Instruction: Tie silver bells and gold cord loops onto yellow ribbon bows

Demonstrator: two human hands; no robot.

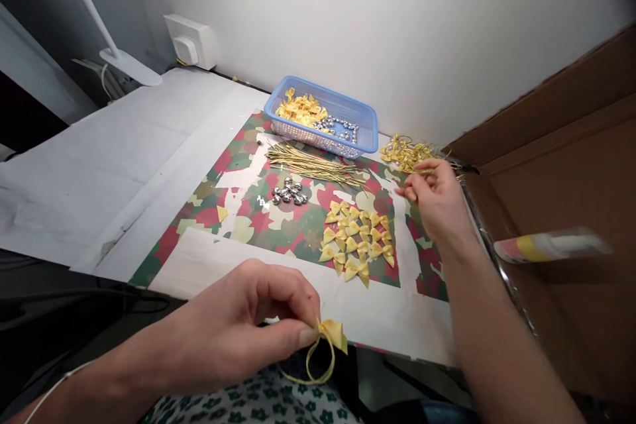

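My left hand (pixel 263 324) is at the table's front edge, thumb and forefinger pinched on a yellow ribbon bow (pixel 334 334). A thin yellow cord loop (pixel 320 371) hangs below the bow. At the back right, my right hand (pixel 434 195) has its fingers partly curled with the tips apart, and I see nothing held in it. Close by lies a heap of yellow bows with cords (pixel 405 152). Several loose yellow bows (pixel 355 238) are laid out in rows on the camouflage-patterned sheet (pixel 258 228). Silver bells (pixel 289 192) and a bundle of yellow cords (pixel 315 165) lie behind them.
A blue plastic basket (pixel 370 129) holds more yellow bows and silver bells against the wall. Along the right side stands a cardboard box (pixel 571 165), with a blurred white-capped bottle (pixel 541 246) beside my right forearm. A white lamp (pixel 132 66) stands at the far left.
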